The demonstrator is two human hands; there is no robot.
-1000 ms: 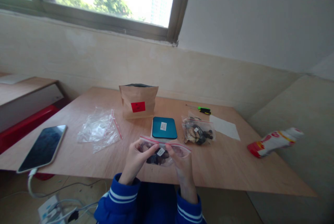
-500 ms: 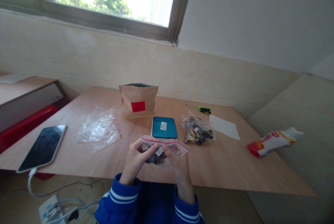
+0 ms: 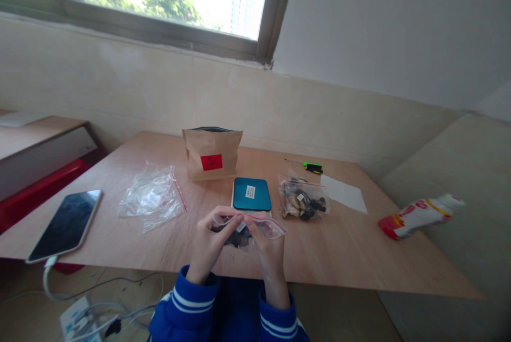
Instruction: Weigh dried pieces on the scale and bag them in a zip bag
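A clear zip-lock bag with a red seal line hangs between my hands over the table's front edge. Dark pieces and a small white label show through its plastic. My left hand pinches the seal near its left and middle part. My right hand grips the same seal, its thumb close to the left thumb. The fingers behind the bag are partly hidden. Just beyond the hands lies a teal-topped flat scale with a white sticker.
Behind stands a brown paper pouch. Filled zip-lock bags lie right of the scale, by a paper sheet and a green-black screwdriver. A bottle lies far right. Leftward are empty plastic bags and a phone.
Both hands have drawn slightly closer together, the right one moving left. Along the seal, the thumbs now nearly meet, and the bag's top is bunched more. Everything else on the table stays put.
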